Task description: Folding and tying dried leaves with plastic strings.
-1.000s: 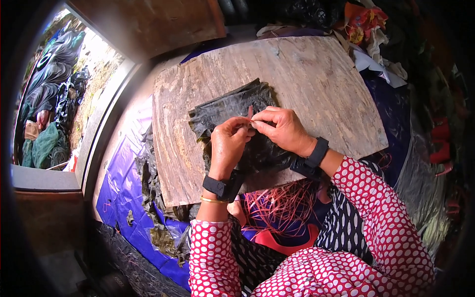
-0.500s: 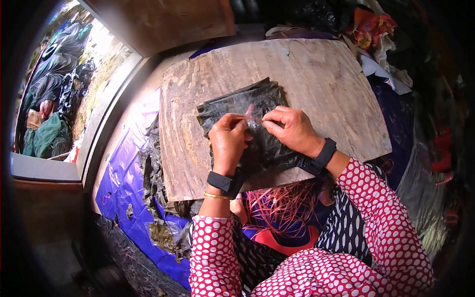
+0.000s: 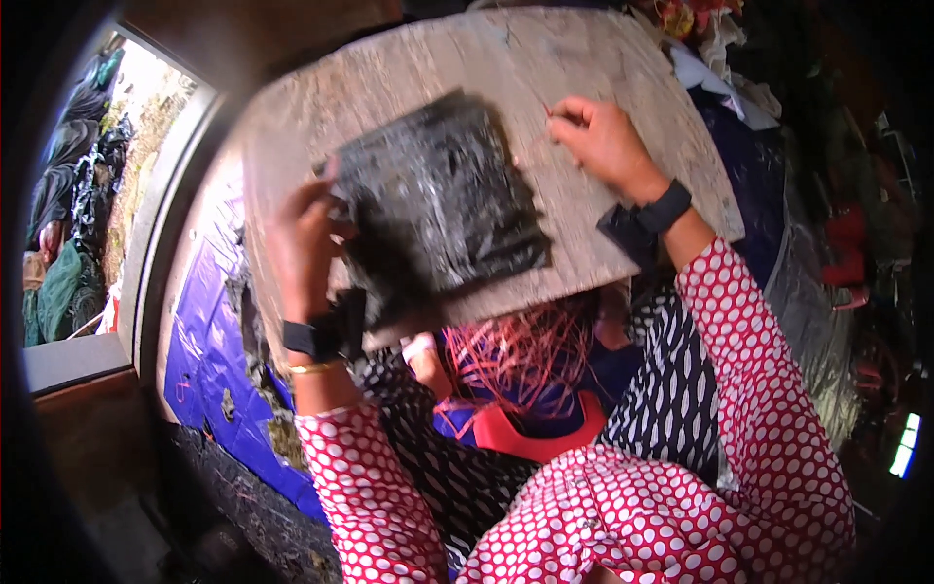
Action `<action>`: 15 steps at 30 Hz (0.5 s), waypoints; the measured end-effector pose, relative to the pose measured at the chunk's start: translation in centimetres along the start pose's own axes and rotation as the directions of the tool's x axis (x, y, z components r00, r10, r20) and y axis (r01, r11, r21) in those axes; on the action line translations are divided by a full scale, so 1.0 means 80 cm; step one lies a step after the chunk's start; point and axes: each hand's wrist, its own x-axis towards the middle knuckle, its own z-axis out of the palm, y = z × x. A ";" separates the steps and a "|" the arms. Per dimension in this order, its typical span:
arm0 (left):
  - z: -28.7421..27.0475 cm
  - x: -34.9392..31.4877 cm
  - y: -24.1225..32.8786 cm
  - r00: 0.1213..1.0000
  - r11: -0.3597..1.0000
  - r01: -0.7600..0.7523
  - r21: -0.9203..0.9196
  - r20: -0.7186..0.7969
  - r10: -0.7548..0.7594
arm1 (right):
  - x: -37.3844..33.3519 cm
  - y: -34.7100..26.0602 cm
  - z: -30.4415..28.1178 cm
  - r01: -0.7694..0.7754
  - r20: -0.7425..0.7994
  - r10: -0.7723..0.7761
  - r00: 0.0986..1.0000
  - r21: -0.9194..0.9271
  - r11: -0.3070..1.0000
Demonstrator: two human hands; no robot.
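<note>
A dark, crinkled, roughly square bundle of thin sheets lies on a worn wooden board. Off its left edge is my left hand, smeared by motion, its fingers curled with a blurred pink strip poking up from them. My right hand hovers over the board to the right of the bundle, thumb and forefinger pinched on a thin strip whose end barely shows. Whether one strip runs between the hands cannot be made out.
A tangle of pink strips lies below the board's near edge, above a red curved rim. Purple plastic sheeting spreads at the left, beside a doorway frame. White crumpled material sits behind the board's right corner.
My hands, close together over the bundle with a pink strip between them, have moved wide apart, left hand leftward, right hand rightward. The view has shifted, and more of the bundle shows.
</note>
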 end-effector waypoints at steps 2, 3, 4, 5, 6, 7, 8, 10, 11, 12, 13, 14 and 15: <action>-0.018 0.011 -0.021 0.995 0.994 -0.100 0.038 0.003 0.100 | 0.001 0.024 -0.009 0.018 0.039 -0.018 0.999 -0.006 1.000; -0.024 0.018 -0.026 0.999 0.999 -0.033 0.017 -0.031 0.033 | -0.001 0.035 -0.012 0.068 0.057 -0.067 0.996 -0.008 0.998; -0.034 0.022 -0.031 0.996 0.994 -0.034 0.104 -0.080 0.042 | -0.003 0.039 -0.011 0.042 0.076 -0.042 0.996 0.001 0.999; -0.051 0.019 -0.039 0.991 0.978 -0.015 0.208 -0.128 0.042 | -0.005 0.044 0.000 0.076 0.055 -0.076 0.996 -0.010 0.997; -0.054 0.021 -0.044 0.992 0.963 0.012 0.268 -0.127 0.022 | -0.009 0.044 -0.003 0.104 0.022 -0.103 0.994 -0.048 0.993; -0.055 0.021 -0.047 0.992 0.944 0.037 0.327 -0.126 0.005 | -0.016 0.041 -0.010 0.084 0.034 -0.083 0.996 -0.047 0.995; -0.050 0.016 -0.042 0.988 0.921 0.035 0.387 -0.153 0.027 | -0.024 0.031 -0.018 -0.074 0.085 0.075 0.994 -0.015 0.997; -0.047 0.016 -0.055 0.967 0.878 0.050 0.475 -0.242 0.076 | -0.036 0.039 -0.017 -0.159 0.086 0.150 0.985 0.119 0.980; -0.044 0.021 -0.058 0.969 0.877 0.052 0.477 -0.238 0.071 | -0.038 0.046 -0.024 -0.166 0.089 0.156 0.984 0.119 0.979; -0.044 0.022 -0.060 0.940 0.805 -0.059 0.590 -0.240 0.244 | -0.039 0.055 -0.032 -0.108 -0.007 0.110 0.994 0.109 0.988; -0.046 0.020 -0.060 0.885 0.702 -0.155 0.695 -0.218 0.411 | -0.042 0.060 -0.042 -0.050 -0.102 0.059 0.993 0.094 0.994; -0.030 0.011 -0.049 0.895 0.793 -0.166 0.586 -0.248 0.370 | -0.049 0.063 -0.060 -0.088 -0.195 0.111 0.975 0.121 0.989; -0.013 0.004 -0.045 0.886 0.843 -0.254 0.474 -0.237 0.399 | -0.058 0.054 -0.078 -0.121 -0.287 0.158 0.945 0.142 0.982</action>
